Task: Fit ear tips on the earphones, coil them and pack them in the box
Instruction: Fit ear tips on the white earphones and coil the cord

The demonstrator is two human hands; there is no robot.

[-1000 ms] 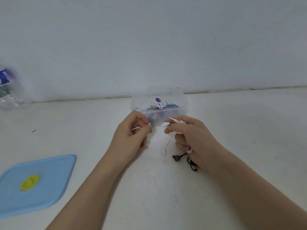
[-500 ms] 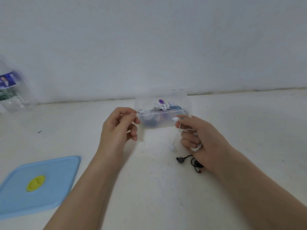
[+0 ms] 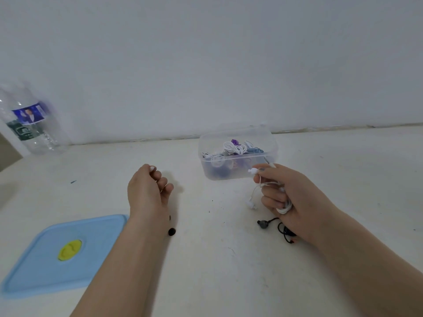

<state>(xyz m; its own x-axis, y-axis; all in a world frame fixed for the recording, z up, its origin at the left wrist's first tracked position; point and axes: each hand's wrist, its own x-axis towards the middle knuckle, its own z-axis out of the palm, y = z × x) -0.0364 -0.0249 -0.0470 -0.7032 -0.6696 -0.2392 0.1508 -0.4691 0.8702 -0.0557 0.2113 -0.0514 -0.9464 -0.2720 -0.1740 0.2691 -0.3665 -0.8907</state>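
Observation:
My right hand (image 3: 295,202) holds white earphones (image 3: 285,208): thumb and forefinger pinch one bare earbud (image 3: 251,171), and the cable is looped round the lower fingers. The second white earbud (image 3: 250,204) dangles just above the table. My left hand (image 3: 148,188) hovers to the left of the box with its fingers curled; I see nothing in it. The clear plastic box (image 3: 229,176) stands open behind my right hand, with several coiled earphones inside. Black earphones (image 3: 263,224) lie on the table, partly under my right hand. A small black ear tip (image 3: 171,231) lies beside my left wrist.
The box's blue lid (image 3: 45,266) with a yellow centre lies flat at the near left. A clear plastic bottle (image 3: 29,126) stands at the far left against the white wall. The white table runs back to that wall.
My left hand has left the earbud and the box's front and moved left, still curled. My right hand keeps its grip on the white earphones. The view has swung left.

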